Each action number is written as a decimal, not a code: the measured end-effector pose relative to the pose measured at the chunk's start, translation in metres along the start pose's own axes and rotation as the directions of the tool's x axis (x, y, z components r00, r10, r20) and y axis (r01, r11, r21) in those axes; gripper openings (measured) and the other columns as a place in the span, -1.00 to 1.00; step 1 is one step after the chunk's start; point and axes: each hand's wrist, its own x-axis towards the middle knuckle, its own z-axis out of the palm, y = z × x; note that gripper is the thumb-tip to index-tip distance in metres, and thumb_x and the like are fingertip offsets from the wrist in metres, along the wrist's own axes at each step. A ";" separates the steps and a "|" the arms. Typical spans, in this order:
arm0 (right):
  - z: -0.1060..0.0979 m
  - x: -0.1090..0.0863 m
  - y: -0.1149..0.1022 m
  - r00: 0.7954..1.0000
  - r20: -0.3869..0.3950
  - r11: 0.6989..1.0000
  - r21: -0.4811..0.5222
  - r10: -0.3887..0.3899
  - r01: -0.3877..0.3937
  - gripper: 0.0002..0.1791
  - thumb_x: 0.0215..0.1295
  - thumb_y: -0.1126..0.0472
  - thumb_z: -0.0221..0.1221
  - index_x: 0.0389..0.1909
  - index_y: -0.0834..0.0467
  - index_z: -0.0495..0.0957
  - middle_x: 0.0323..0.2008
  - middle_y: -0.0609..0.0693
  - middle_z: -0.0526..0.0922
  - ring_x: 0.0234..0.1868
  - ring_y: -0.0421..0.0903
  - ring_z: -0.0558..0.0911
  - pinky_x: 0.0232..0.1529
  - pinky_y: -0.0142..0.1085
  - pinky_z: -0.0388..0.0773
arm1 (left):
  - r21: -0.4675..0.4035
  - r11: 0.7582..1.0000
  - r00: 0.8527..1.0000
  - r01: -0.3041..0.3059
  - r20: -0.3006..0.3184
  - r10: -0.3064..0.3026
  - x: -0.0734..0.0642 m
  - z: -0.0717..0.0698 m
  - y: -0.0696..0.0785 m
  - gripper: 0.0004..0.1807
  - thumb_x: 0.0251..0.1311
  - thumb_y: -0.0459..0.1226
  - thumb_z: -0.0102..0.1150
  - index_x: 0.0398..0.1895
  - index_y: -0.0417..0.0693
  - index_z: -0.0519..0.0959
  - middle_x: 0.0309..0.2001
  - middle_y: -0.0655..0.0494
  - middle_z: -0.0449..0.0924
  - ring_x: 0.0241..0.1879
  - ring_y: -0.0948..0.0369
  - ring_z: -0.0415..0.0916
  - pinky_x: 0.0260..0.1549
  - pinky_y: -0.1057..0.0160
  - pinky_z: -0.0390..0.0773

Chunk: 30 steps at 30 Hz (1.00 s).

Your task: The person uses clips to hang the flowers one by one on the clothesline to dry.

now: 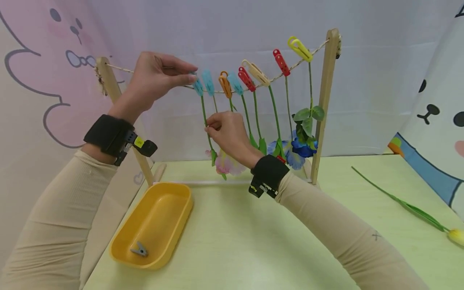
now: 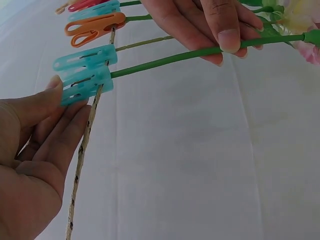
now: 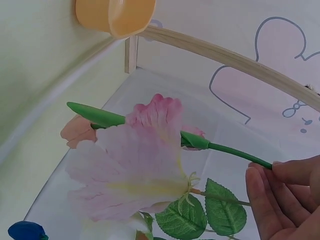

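At the left end of the row, my left hand (image 1: 152, 78) pinches a light blue clothespin (image 2: 85, 84) between thumb and fingers. The clothespin sits on a twisted string (image 2: 82, 150) with a green stem (image 2: 165, 61) in its jaws. Lower down, my right hand (image 1: 232, 131) pinches that same stem between thumb and fingertips. The stem leads to a green leaf (image 3: 100, 116) and a peach tulip head (image 3: 77, 132), partly behind a pale pink flower (image 3: 130, 172). A second light blue clothespin (image 1: 208, 82) is right beside the pinched one.
Orange, red, beige and yellow clothespins (image 1: 300, 49) hold more flowers upside down along the string, between wooden posts (image 1: 326, 96). A yellow tray (image 1: 186, 209) with a grey clothespin (image 1: 140, 249) stands front left. A yellow tulip (image 1: 454, 237) lies on the table at right.
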 end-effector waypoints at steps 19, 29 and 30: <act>-0.012 -0.022 0.009 0.996 0.078 0.999 -0.034 -0.038 0.041 -0.86 0.26 0.29 0.24 -0.23 0.19 0.73 -0.38 -0.02 0.76 -0.42 -0.22 0.68 -0.30 -0.36 0.65 | 0.213 0.964 0.973 -0.161 -0.128 0.191 -0.029 0.013 -0.004 -0.58 0.13 -0.31 0.36 0.10 -0.14 0.62 0.01 -0.03 0.64 -0.10 0.25 0.63 0.02 0.35 0.59; -0.048 -0.067 0.018 0.969 0.154 0.976 -0.080 -0.191 0.205 -0.87 0.26 0.27 0.25 -0.23 0.12 0.75 -0.34 -0.06 0.77 -0.35 -0.21 0.70 -0.26 -0.27 0.66 | 0.408 0.863 0.902 -0.297 -0.176 0.393 -0.083 0.024 -0.013 -0.73 0.24 -0.33 0.26 -0.01 -0.25 0.66 -0.22 0.03 0.72 -0.30 0.30 0.63 -0.08 0.54 0.58; -0.052 -0.072 0.022 0.967 0.153 0.972 -0.081 -0.204 0.219 -0.87 0.26 0.28 0.26 -0.24 0.12 0.75 -0.34 -0.06 0.77 -0.34 -0.20 0.69 -0.27 -0.25 0.66 | 0.411 0.859 0.902 -0.306 -0.164 0.399 -0.090 0.025 -0.017 -0.74 0.24 -0.35 0.26 -0.03 -0.26 0.66 -0.25 0.02 0.72 -0.32 0.29 0.63 -0.10 0.57 0.57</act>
